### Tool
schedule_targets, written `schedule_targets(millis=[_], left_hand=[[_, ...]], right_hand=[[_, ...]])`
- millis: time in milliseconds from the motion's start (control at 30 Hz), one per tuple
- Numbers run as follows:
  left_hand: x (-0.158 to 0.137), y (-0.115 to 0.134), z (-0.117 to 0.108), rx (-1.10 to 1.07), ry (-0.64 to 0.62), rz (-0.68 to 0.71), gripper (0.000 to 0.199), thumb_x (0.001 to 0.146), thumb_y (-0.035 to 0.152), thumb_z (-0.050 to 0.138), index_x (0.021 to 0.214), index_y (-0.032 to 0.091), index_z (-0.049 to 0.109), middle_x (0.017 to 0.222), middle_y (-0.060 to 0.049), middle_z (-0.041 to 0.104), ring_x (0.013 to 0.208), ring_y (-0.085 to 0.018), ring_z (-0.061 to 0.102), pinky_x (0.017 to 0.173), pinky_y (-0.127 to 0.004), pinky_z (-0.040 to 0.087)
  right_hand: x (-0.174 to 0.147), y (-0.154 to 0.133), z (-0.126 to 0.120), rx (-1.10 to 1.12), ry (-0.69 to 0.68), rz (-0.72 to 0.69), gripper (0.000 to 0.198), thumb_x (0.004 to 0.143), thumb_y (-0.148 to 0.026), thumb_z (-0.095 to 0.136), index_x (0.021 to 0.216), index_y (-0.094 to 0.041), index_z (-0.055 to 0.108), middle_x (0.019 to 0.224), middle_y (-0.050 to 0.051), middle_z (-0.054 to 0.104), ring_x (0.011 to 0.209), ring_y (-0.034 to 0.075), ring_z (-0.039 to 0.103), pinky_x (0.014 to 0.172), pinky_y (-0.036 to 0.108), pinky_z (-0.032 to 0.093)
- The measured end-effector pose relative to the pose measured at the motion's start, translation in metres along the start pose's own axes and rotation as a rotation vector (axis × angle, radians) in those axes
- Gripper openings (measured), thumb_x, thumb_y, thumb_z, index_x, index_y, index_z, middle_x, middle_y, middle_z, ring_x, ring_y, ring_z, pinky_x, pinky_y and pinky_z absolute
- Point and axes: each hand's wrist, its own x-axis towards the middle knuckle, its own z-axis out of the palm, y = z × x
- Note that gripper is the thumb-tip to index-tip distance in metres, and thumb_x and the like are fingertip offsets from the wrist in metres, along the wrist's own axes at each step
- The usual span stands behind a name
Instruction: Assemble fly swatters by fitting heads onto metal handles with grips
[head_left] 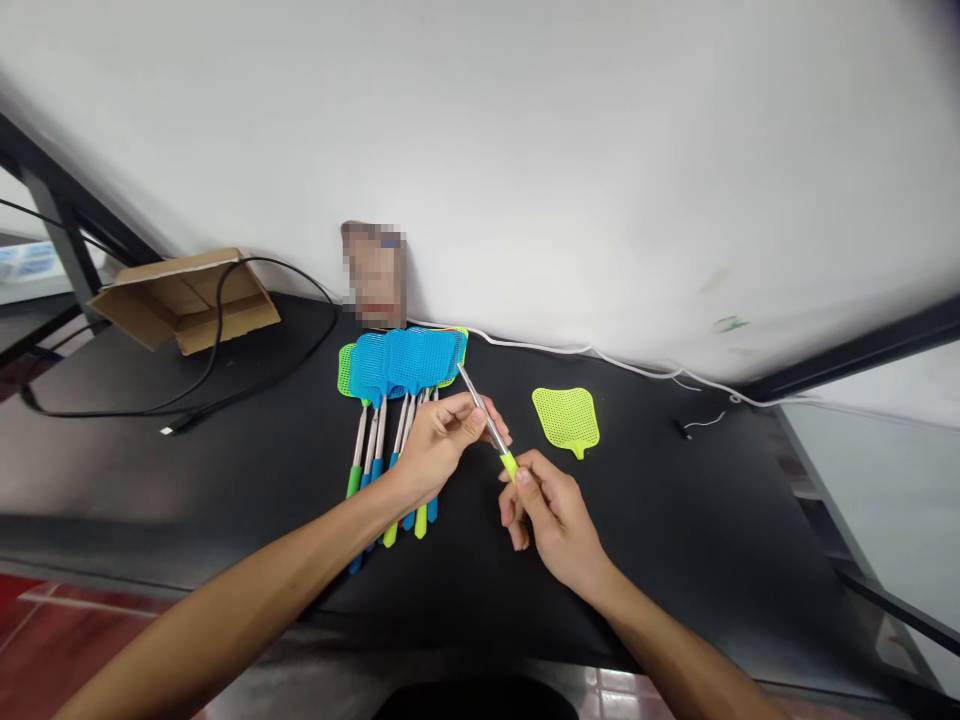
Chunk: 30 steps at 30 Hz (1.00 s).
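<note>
Both hands hold one fly swatter handle (489,425), a silver metal rod with a yellow-green grip, tilted with its bare rod end pointing up and left. My left hand (450,435) pinches the metal rod between thumb and fingers. My right hand (547,510) is closed round the yellow-green grip, which its fingers partly hide. Beyond my right hand, a loose yellow-green fly swatter head (566,420) lies flat on the black table (675,560). Behind my left hand lies a pile of fly swatters (409,360) with blue and green heads, metal rods and coloured grips.
An open cardboard box (187,300) stands at the back left. A black cable (217,370) loops in front of it, its plug on the table. A white cable (540,346) runs along the wall. A blurred-out item (375,275) leans against the wall behind the pile.
</note>
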Motion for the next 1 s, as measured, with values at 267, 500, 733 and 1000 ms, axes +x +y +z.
schedule_targets(millis=[267, 500, 733, 1000], left_hand=[[-0.007, 0.016, 0.010, -0.023, -0.183, -0.170, 0.025, 0.103, 0.040, 0.054, 0.103, 0.016, 0.063, 0.066, 0.005, 0.051, 0.046, -0.007, 0.054, 0.049, -0.020, 0.041], [-0.007, 0.022, 0.009, 0.283, -0.330, -0.315, 0.029, 0.104, 0.040, 0.049, 0.112, 0.016, 0.062, 0.055, 0.007, 0.055, 0.032, -0.006, 0.044, 0.036, -0.016, 0.032], [-0.012, 0.013, 0.016, 0.449, -0.368, -0.374, 0.032, 0.102, 0.045, 0.049, 0.102, 0.017, 0.064, 0.062, 0.005, 0.060, 0.033, -0.005, 0.044, 0.035, -0.017, 0.031], [-0.013, 0.021, 0.020, 0.542, -0.442, -0.363, 0.042, 0.102, 0.046, 0.048, 0.075, 0.017, 0.059, 0.065, 0.003, 0.060, 0.040, -0.005, 0.045, 0.042, -0.019, 0.033]], right_hand=[[0.009, -0.010, -0.019, -0.126, 0.027, -0.077, 0.031, 0.103, -0.044, 0.057, 0.087, -0.019, 0.064, 0.067, 0.000, 0.065, 0.058, 0.012, 0.061, 0.056, 0.024, 0.048], [0.020, -0.013, -0.055, 0.080, 0.265, -0.147, 0.030, 0.101, -0.046, 0.059, 0.091, -0.019, 0.066, 0.074, 0.001, 0.061, 0.062, 0.013, 0.056, 0.053, 0.025, 0.047], [0.018, -0.014, -0.048, -0.006, 0.195, -0.055, 0.033, 0.096, -0.048, 0.066, 0.081, -0.020, 0.059, 0.069, -0.002, 0.060, 0.056, 0.011, 0.054, 0.052, 0.025, 0.046], [0.018, -0.017, -0.048, -0.099, -0.033, -0.020, 0.035, 0.096, -0.051, 0.065, 0.080, -0.019, 0.062, 0.065, -0.003, 0.059, 0.055, 0.010, 0.050, 0.053, 0.024, 0.041]])
